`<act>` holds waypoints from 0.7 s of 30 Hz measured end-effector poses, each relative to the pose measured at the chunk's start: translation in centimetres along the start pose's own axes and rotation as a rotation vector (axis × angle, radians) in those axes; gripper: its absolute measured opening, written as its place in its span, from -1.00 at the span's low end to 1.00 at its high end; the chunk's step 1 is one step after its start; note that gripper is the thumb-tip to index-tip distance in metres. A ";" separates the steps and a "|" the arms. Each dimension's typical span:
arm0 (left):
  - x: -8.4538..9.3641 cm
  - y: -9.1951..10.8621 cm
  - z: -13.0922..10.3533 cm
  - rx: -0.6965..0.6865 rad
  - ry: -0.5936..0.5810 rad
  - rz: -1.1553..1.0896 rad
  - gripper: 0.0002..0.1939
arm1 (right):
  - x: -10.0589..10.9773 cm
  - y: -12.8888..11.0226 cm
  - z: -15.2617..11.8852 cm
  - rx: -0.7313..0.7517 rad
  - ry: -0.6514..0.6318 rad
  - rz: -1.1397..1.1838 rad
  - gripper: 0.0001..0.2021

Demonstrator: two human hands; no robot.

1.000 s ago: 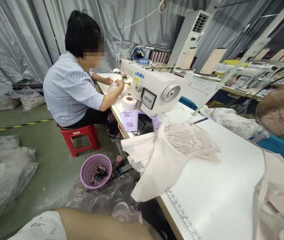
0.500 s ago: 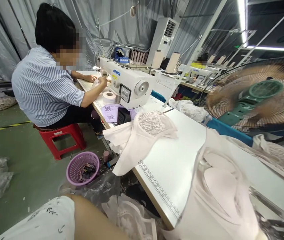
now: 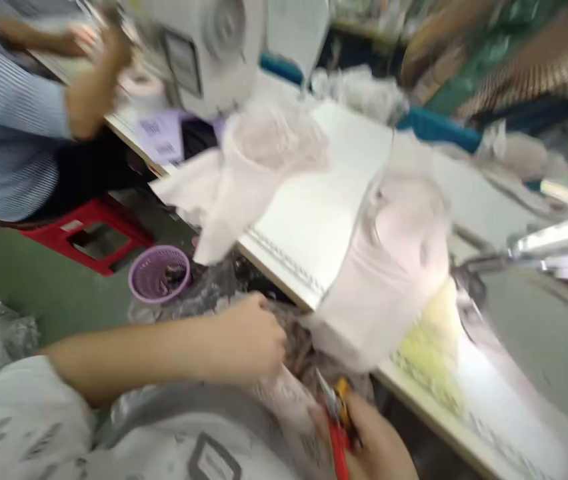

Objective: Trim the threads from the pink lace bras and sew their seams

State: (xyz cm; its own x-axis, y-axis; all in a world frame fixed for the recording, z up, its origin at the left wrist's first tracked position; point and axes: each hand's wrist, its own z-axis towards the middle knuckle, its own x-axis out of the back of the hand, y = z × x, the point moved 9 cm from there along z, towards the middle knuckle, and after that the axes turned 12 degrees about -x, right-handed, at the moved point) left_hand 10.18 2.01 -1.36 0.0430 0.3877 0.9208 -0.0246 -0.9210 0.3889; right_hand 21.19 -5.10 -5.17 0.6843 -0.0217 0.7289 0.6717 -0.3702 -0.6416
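My left hand (image 3: 251, 337) is closed on a pale pink lace fabric (image 3: 291, 400) over my lap. At the bottom, my right hand (image 3: 377, 443) holds scissors (image 3: 337, 417) with red and yellow-orange parts, blades pointing up and left, beside the lower part of that fabric. On the white table (image 3: 314, 247) lie a pale garment with a lace cup (image 3: 274, 143) and, further right, another pale garment with a moulded cup (image 3: 404, 233). Its lower edge hangs over the table's front edge. The view is blurred by motion.
A co-worker in a striped shirt (image 3: 9, 113) sits at a white sewing machine (image 3: 214, 47) at the upper left. A red stool (image 3: 89, 233) and purple basket (image 3: 159, 273) stand on the floor. Metal machine parts (image 3: 559, 240) are at the right, a fan (image 3: 504, 60) behind.
The view has swung down and to the right. Both my hands have come into view, the left with lace fabric and the right with scissors.
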 end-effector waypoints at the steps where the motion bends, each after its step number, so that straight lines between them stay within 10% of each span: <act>1: 0.7 -1.2 -1.0 0.037 0.007 -0.006 -0.87 | -0.1 0.5 -0.4 -0.027 -0.012 0.002 -0.75; 11: 0.7 -5.0 -3.3 0.238 0.503 -0.856 -0.75 | -1.8 1.4 -2.2 -0.040 -0.119 0.090 -0.84; 21: 3.4 0.1 0.7 -0.037 0.624 -0.490 -0.46 | 3.3 1.4 -1.3 -0.137 -0.021 0.409 -0.82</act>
State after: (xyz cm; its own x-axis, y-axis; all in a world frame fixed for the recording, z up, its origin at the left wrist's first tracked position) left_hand 11.07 3.21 1.74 -0.5101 0.7092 0.4867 -0.1814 -0.6418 0.7451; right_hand 24.02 -6.95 -3.36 0.8929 -0.1738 0.4153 0.3013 -0.4549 -0.8381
